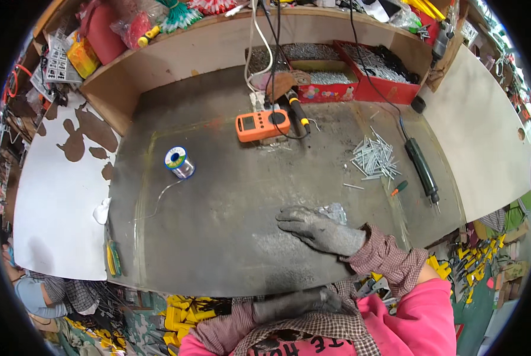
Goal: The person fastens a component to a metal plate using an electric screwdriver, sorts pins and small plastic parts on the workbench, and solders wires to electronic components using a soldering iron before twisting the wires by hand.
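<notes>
My right hand (320, 230), in a grey work glove, lies on the dark tabletop (230, 237) with its fingers stretched out toward the left. Just beyond its back sits a small clear, shiny object (335, 212), partly hidden by the hand; I cannot make out its kind. Close against my body, below the table's front edge, is my left hand (301, 304), also gloved in grey. Shadow hides how its fingers are set, and nothing shows in it.
Up the table are a solder spool (179, 163), an orange multimeter (262, 124) and a soldering iron (298, 111). A pile of metal pins (374, 157) lies right, beside an electric screwdriver (421, 169) and a small screwdriver (399, 188). Pliers (113, 258) lie left. Boxes of screws (384, 89) stand behind.
</notes>
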The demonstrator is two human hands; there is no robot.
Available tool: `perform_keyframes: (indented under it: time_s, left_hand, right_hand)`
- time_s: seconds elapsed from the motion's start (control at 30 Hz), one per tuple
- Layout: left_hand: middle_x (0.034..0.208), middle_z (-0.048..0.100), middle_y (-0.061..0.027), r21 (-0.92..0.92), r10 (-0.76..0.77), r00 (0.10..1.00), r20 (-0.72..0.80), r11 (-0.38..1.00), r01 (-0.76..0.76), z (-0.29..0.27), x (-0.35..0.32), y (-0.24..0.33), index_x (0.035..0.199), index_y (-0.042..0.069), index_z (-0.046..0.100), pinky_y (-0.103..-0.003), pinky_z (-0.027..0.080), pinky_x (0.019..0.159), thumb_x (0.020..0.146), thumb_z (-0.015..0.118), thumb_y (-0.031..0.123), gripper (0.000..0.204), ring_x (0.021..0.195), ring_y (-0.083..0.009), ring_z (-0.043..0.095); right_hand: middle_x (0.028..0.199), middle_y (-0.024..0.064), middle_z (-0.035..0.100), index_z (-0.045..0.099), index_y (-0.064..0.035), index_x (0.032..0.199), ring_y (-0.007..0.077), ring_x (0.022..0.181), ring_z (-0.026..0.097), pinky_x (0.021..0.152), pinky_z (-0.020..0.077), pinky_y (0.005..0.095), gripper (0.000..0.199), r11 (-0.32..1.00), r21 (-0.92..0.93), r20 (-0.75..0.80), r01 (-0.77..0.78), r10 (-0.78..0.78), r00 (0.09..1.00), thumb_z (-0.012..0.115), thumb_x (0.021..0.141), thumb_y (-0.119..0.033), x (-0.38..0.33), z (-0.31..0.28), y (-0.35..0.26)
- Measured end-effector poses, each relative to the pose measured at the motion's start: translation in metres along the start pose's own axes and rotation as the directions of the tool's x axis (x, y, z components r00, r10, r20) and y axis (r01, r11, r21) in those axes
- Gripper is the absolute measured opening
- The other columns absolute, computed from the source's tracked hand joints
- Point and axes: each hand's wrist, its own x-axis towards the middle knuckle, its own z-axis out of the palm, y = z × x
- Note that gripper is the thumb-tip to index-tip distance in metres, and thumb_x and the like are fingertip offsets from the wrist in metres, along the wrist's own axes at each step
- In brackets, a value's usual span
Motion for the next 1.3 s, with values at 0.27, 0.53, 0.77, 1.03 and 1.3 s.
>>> perform_keyframes:
  time_s: [0.27,0.53,0.77,1.03,1.3]
  left_hand:
    - [0.144,0.045,-0.0136,-0.302,0.030,0.993,0.118,0.953,0.007,-0.040,0.019,-0.039,0.144,-0.004,0.030,-0.035,0.028,0.119,0.105,0.029,0.016,0.045,0.140,-0.0210,0.037]
    - [0.139,0.050,-0.0117,0.554,0.204,0.975,-0.089,0.824,-0.122,-0.037,0.007,-0.043,0.137,0.005,0.042,-0.035,0.034,0.113,0.101,0.039,0.018,0.038,0.133,-0.0207,0.043]
    - [0.135,0.054,-0.0101,0.986,0.444,0.896,-0.025,0.159,-0.051,-0.039,-0.010,-0.045,0.130,0.012,0.052,-0.035,0.040,0.108,0.098,0.048,0.020,0.033,0.127,-0.0205,0.049]
    - [0.130,0.054,-0.0114,0.962,0.473,0.838,0.273,-0.111,-0.250,-0.056,-0.020,-0.042,0.126,0.008,0.057,-0.038,0.049,0.096,0.093,0.062,0.016,0.034,0.116,-0.0265,0.056]
    - [0.131,0.056,-0.0111,0.974,0.621,0.758,0.200,-0.213,-0.082,-0.069,-0.010,-0.074,0.134,0.011,0.052,-0.036,0.048,0.099,0.095,0.055,0.017,0.039,0.120,-0.0247,0.056]
  right_hand:
    - [0.132,0.0156,0.052,0.059,-0.0086,0.127,0.0333,0.132,0.045,0.110,0.0385,0.0460,0.049,0.989,-0.121,-0.100,-0.089,0.077,0.992,0.068,0.078,-0.010,-0.059,0.020,-0.063]
    - [0.130,0.0160,0.053,0.061,-0.0077,0.122,0.0352,0.128,0.047,0.109,0.0377,0.0474,0.039,0.974,-0.097,-0.136,-0.205,0.191,0.972,0.070,0.087,-0.022,-0.028,0.031,-0.057]
    - [0.115,0.0120,0.062,0.066,-0.0059,0.113,0.0326,0.115,0.057,0.100,0.0463,0.0423,0.028,0.972,0.183,-0.226,-0.148,0.188,0.956,0.068,0.086,-0.011,-0.081,0.067,-0.071]
    - [0.126,0.0159,0.053,0.056,-0.0039,0.124,0.0317,0.121,0.050,0.103,0.0434,0.0415,0.043,0.828,0.502,-0.024,-0.250,0.302,0.953,0.067,0.085,-0.020,-0.146,0.114,-0.062]
    - [0.143,0.0168,0.042,0.048,-0.0069,0.139,0.0366,0.138,0.035,0.117,0.0308,0.0452,0.061,0.993,-0.114,0.147,-0.038,0.055,0.988,0.068,0.082,-0.019,-0.102,0.081,-0.057]
